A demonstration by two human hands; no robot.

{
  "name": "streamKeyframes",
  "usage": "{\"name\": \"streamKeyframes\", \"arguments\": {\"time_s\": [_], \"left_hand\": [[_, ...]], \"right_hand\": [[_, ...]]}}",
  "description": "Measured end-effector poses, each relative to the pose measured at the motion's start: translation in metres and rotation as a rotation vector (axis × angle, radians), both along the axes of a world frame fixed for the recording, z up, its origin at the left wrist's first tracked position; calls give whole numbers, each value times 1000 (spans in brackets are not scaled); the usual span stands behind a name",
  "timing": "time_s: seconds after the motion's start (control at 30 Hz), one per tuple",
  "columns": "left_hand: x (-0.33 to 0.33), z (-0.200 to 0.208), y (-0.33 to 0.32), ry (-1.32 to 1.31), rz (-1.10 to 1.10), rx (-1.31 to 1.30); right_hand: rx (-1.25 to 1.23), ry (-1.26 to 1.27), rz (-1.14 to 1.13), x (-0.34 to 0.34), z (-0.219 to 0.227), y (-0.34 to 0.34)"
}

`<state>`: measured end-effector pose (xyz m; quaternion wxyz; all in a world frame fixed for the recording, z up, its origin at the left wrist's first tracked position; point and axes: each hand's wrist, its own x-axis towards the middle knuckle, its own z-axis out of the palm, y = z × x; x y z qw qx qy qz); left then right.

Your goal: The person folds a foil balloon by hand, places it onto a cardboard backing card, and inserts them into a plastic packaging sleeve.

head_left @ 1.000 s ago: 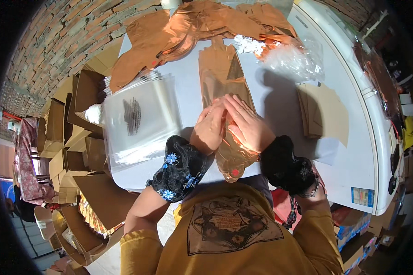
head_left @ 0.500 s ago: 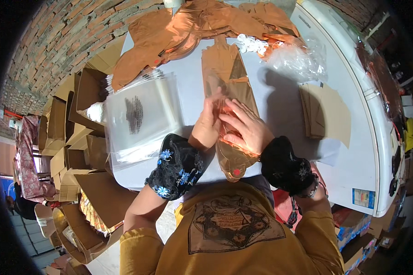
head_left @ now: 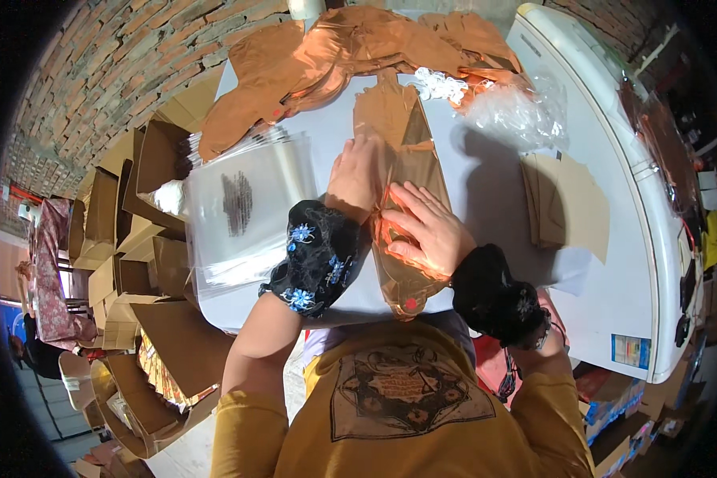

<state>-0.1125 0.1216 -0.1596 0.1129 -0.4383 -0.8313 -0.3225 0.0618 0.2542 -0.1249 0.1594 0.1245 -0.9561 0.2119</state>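
Note:
A flat, uninflated copper-coloured foil balloon (head_left: 414,171) lies folded into a long strip, pointing away from me, with a red dot at its near end. My right hand (head_left: 429,233) rests flat on its middle, fingers spread. Along its left edge lies my left hand (head_left: 354,177), fingers stretched forward over the foil; some of the fingertips are blurred. Black embroidered cuffs cover both wrists. More copper foil balloons (head_left: 327,60) are heaped at the far side of the white table (head_left: 478,167).
A stack of clear plastic bags (head_left: 251,199) sits left of the balloon. White curled pieces (head_left: 438,85) and a crumpled clear bag (head_left: 518,115) lie far right. Brown cardboard sheets (head_left: 566,203) lie near a white appliance (head_left: 613,239). Open cartons (head_left: 155,267) crowd the left side.
My left hand has moved forward along the balloon's left edge and turned flatter onto it. My right hand stays on the foil at about the same place.

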Motion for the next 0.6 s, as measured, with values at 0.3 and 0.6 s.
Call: {"name": "streamKeyframes", "arguments": {"time_s": [0.3,0.6], "left_hand": [[2,2,3,37,61,-186],[-22,-8,17,170,118,-219]], "right_hand": [[99,2,0,-3,-8,0],[120,-37,15,-2,-5,0]]}}
